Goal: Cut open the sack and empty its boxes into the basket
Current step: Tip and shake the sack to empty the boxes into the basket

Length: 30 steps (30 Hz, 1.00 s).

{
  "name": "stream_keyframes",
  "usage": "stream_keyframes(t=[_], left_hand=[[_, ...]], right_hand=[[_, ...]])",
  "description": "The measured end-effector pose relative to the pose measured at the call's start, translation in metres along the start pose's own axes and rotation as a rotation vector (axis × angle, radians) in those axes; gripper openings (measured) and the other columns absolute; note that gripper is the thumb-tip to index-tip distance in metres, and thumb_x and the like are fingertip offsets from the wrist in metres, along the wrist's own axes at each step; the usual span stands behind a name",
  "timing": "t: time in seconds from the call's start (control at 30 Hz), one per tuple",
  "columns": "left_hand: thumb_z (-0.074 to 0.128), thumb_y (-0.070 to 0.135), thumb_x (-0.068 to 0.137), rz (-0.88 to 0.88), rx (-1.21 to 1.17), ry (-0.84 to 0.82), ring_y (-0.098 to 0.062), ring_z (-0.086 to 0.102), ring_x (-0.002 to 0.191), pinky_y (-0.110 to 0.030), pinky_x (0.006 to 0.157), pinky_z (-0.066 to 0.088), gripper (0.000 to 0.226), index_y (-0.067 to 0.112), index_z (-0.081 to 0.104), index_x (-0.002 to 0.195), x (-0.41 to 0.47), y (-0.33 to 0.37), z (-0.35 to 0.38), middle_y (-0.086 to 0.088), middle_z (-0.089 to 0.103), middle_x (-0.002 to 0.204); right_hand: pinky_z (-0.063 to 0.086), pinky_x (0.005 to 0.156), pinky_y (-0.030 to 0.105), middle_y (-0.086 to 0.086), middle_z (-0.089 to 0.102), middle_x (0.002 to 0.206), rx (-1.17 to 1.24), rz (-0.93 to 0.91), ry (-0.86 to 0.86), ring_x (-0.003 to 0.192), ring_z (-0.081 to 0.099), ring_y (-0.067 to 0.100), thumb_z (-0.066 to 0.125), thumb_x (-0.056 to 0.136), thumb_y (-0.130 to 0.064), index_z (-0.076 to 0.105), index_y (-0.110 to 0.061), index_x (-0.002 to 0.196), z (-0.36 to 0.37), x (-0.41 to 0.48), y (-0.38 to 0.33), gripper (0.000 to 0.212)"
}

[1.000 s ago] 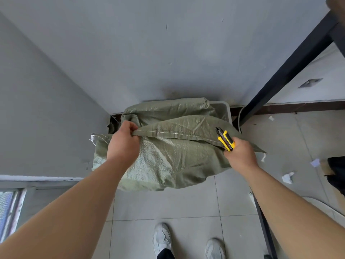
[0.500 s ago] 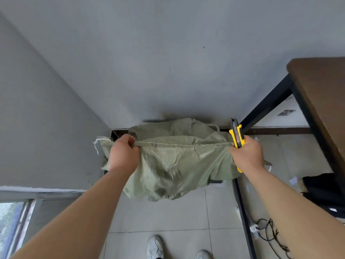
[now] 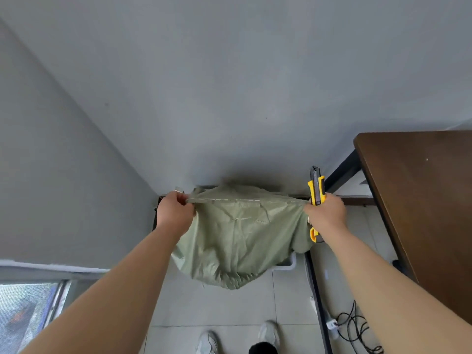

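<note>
both hands grip sack (image 3: 242,233) hem taut: left hand (image 3: 174,212), right hand (image 3: 325,213) (w/ knife (image 3: 316,189) too).

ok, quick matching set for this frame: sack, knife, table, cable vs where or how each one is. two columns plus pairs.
Things:
1. sack
2. utility knife
3. table
4. cable

States:
A. dark brown top, at the right edge
B. tangled on the floor tiles
C. stretched between left hand and right hand
D. yellow, upright in the right hand

Pairs: 1-C, 2-D, 3-A, 4-B
</note>
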<state>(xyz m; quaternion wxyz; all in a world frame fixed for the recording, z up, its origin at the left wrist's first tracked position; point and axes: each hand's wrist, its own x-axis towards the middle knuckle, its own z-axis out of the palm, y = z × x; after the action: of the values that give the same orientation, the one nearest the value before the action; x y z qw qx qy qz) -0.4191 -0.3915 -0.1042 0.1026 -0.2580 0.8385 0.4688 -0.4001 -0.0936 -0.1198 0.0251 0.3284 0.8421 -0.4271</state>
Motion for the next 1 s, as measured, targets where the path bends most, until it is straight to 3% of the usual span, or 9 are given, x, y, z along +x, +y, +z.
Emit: stream_keyframes(t=[0.1, 0.27, 0.43, 0.53, 0.63, 0.7, 0.8, 0.93, 1.0], left_hand=[[0.057, 0.005, 0.086, 0.033, 0.019, 0.052, -0.029, 0.064, 0.081, -0.037, 0.068, 0.054, 0.01, 0.015, 0.055, 0.089, -0.001, 0.015, 0.0, 0.001, 0.062, 0.078], [0.041, 0.007, 0.088, -0.006, 0.156, -0.022, -0.039, 0.066, 0.084, -0.052, 0.07, 0.059, 0.013, 0.013, 0.047, 0.097, -0.004, 0.036, -0.003, -0.015, 0.061, 0.091], [0.038, 0.002, 0.09, -0.122, 0.104, -0.038, -0.04, 0.064, 0.081, -0.053, 0.074, 0.059, 0.02, 0.003, 0.044, 0.11, -0.008, 0.053, -0.002, -0.014, 0.051, 0.089], [0.042, 0.0, 0.086, -0.089, 0.043, -0.034, -0.031, 0.06, 0.071, -0.054, 0.074, 0.058, 0.018, -0.002, 0.048, 0.103, -0.003, 0.053, 0.002, -0.016, 0.055, 0.078], [0.046, -0.002, 0.086, -0.061, -0.091, -0.005, -0.029, 0.059, 0.074, -0.048, 0.077, 0.057, 0.013, 0.004, 0.048, 0.098, 0.001, 0.064, 0.003, -0.012, 0.054, 0.079], [0.049, -0.002, 0.086, -0.006, -0.095, 0.002, -0.025, 0.056, 0.069, -0.038, 0.065, 0.052, 0.013, 0.008, 0.046, 0.095, 0.003, 0.072, 0.002, -0.01, 0.053, 0.078], [0.057, 0.002, 0.082, 0.067, 0.051, 0.001, -0.021, 0.048, 0.063, -0.03, 0.055, 0.04, 0.017, 0.011, 0.043, 0.085, 0.003, 0.074, 0.0, -0.004, 0.051, 0.071], [0.048, -0.003, 0.08, 0.078, 0.249, 0.027, -0.027, 0.049, 0.065, -0.038, 0.056, 0.049, 0.013, 0.008, 0.044, 0.075, 0.008, 0.067, 0.002, -0.007, 0.052, 0.072], [0.04, -0.009, 0.077, 0.048, 0.31, 0.051, -0.027, 0.046, 0.065, -0.036, 0.055, 0.044, 0.02, 0.009, 0.04, 0.07, 0.013, 0.068, 0.002, -0.008, 0.048, 0.071]], right_hand=[[0.04, 0.055, 0.029, 0.012, 0.053, 0.065, 0.073, -0.001, 0.027, 0.061, 0.051, 0.029, 0.059, 0.077, -0.002, 0.056, -0.002, 0.074, -0.009, 0.003, -0.011, 0.005], [0.035, 0.049, 0.025, 0.004, 0.05, 0.059, 0.126, 0.024, -0.036, 0.051, 0.047, 0.019, 0.061, 0.08, -0.002, 0.056, -0.009, 0.073, -0.024, 0.007, -0.031, 0.011], [0.037, 0.049, 0.024, 0.004, 0.049, 0.058, 0.165, 0.063, -0.073, 0.049, 0.044, 0.019, 0.063, 0.08, -0.003, 0.053, -0.015, 0.065, -0.029, 0.013, -0.044, 0.022], [0.035, 0.048, 0.024, 0.004, 0.044, 0.056, 0.183, 0.1, -0.086, 0.048, 0.04, 0.02, 0.063, 0.078, -0.001, 0.048, -0.014, 0.062, -0.029, 0.017, -0.044, 0.026], [0.032, 0.05, 0.027, 0.004, 0.038, 0.055, 0.288, 0.122, -0.058, 0.049, 0.034, 0.021, 0.066, 0.077, -0.001, 0.042, -0.014, 0.061, -0.033, 0.024, -0.05, 0.032], [0.031, 0.049, 0.026, 0.003, 0.037, 0.054, 0.321, 0.109, -0.069, 0.049, 0.033, 0.021, 0.067, 0.077, -0.001, 0.04, -0.015, 0.061, -0.036, 0.029, -0.057, 0.034], [0.033, 0.049, 0.026, 0.003, 0.04, 0.055, 0.268, 0.072, -0.112, 0.049, 0.038, 0.02, 0.068, 0.077, 0.0, 0.044, -0.015, 0.061, -0.037, 0.029, -0.062, 0.033], [0.038, 0.05, 0.025, 0.005, 0.049, 0.061, 0.217, 0.083, -0.098, 0.052, 0.045, 0.02, 0.069, 0.077, -0.001, 0.051, -0.014, 0.067, -0.031, 0.035, -0.061, 0.025], [0.037, 0.05, 0.024, 0.005, 0.05, 0.061, 0.185, 0.066, -0.073, 0.052, 0.045, 0.019, 0.069, 0.077, -0.002, 0.051, -0.013, 0.065, -0.028, 0.04, -0.062, 0.024]])
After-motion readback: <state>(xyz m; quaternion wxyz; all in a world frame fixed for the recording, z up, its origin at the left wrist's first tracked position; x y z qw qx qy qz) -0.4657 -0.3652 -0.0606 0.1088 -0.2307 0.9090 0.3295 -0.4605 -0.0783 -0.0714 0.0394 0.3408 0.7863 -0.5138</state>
